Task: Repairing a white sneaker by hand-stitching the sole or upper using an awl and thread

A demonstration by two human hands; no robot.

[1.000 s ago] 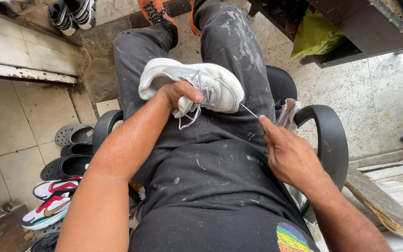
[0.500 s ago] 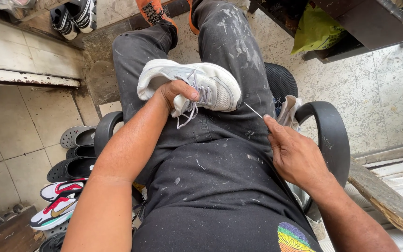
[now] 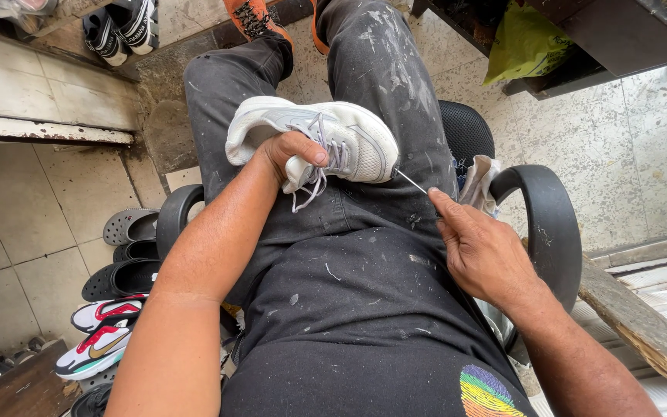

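Note:
A white and grey sneaker (image 3: 349, 135) with loose grey laces lies on its side across my lap. My left hand (image 3: 291, 150) grips it at the opening, thumb pressed on the tongue by the laces. My right hand (image 3: 480, 251) rests on my right thigh and pinches a thin thread or needle (image 3: 412, 182) that runs taut up to the sneaker's toe edge. I sit in a black armchair (image 3: 546, 224) wearing dark, paint-spattered trousers.
Several sandals and sneakers (image 3: 113, 309) lie on the tiled floor at my left. A pair of black shoes (image 3: 117, 31) sits on a step at top left. A yellow bag (image 3: 526, 42) rests under a dark shelf at top right. A wooden plank (image 3: 642, 324) lies at right.
My right hand has drawn slightly down and right, pulling the thread longer from the sneaker's toe. The left hand keeps its hold on the shoe.

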